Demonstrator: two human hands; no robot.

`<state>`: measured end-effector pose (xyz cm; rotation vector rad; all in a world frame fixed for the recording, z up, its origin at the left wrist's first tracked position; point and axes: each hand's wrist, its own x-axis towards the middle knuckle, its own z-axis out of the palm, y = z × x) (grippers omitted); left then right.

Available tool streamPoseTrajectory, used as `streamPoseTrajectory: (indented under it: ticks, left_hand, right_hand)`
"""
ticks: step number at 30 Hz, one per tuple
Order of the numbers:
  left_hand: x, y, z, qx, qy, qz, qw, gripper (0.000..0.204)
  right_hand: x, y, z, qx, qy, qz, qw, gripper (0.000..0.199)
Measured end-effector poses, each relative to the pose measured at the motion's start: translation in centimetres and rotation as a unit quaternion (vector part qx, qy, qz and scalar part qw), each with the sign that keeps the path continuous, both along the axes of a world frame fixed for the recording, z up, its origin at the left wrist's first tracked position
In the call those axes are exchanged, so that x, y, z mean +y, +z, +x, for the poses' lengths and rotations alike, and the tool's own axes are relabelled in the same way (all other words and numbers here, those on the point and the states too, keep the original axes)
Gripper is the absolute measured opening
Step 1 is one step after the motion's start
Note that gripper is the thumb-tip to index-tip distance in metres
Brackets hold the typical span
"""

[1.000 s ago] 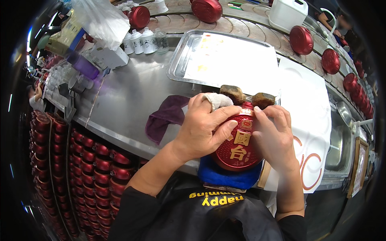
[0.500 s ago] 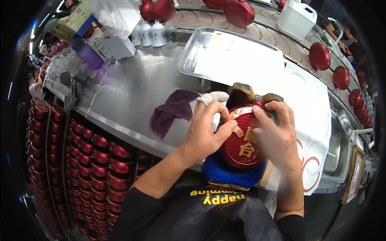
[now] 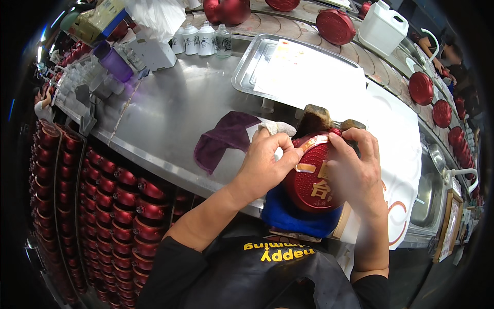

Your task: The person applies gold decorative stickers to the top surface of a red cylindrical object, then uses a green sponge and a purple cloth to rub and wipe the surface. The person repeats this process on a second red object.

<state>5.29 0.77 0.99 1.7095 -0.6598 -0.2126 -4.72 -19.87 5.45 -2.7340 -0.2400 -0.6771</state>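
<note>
A round, flat red bottle with raised gold characters rests on a blue pad in front of me. A curved gold-and-white label strip lies along its upper edge, and one end bends onto the bottle's face near my left thumb. My left hand, with a white covering on one finger, is closed in a pinch at the strip's left part. Over the bottle's right side, my right hand curls with its thumb pressing the strip's right end. Brown padded supports stand just beyond the bottle.
A purple cloth lies left of my hands. Beyond are a metal tray with white sheets, white bottles and a white jug. Red bottles stand on a curved conveyor. Racked red bottles fill the lower left; a sink is right.
Bottles on the conveyor have shifted rightward. My left hand has moved slightly up and right along the strip, while my right hand stays at the bottle's edge. The whole view has shifted a little.
</note>
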Motion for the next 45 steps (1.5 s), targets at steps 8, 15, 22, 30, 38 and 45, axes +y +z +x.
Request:
streamPoseTrajectory:
  ticks: [8, 15, 22, 30, 38, 45]
  left_hand:
    - [1.4, -0.6, -0.9, 0.043, -0.023, 0.005, 0.999, 0.033]
    - [0.3, -2.2, -3.0, -0.152, 0.045, 0.007, 0.987, 0.052]
    - [0.3, -1.7, -2.2, -0.027, 0.019, -0.064, 0.997, 0.028]
    - [1.6, -1.4, -1.6, 0.029, -0.009, -0.035, 0.999, 0.015]
    - [2.6, -1.3, -1.1, 0.172, -0.065, -0.051, 0.982, 0.016]
    - [2.2, -1.8, -2.5, 0.13, -0.048, -0.131, 0.982, 0.021]
  right_hand:
    - [0.3, 0.5, 0.2, 0.014, 0.01, -0.04, 0.999, 0.048]
    - [0.5, -0.1, 0.2, 0.005, 0.012, -0.035, 0.999, 0.047]
    - [0.5, -0.2, 0.1, 0.004, 0.011, -0.033, 0.999, 0.047]
    - [0.4, -0.4, 0.2, -0.009, 0.016, -0.037, 0.999, 0.047]
    - [0.5, -0.6, 0.3, -0.01, 0.014, -0.026, 1.0, 0.045]
    - [0.6, -0.7, 0.2, -0.01, 0.011, -0.019, 1.0, 0.044]
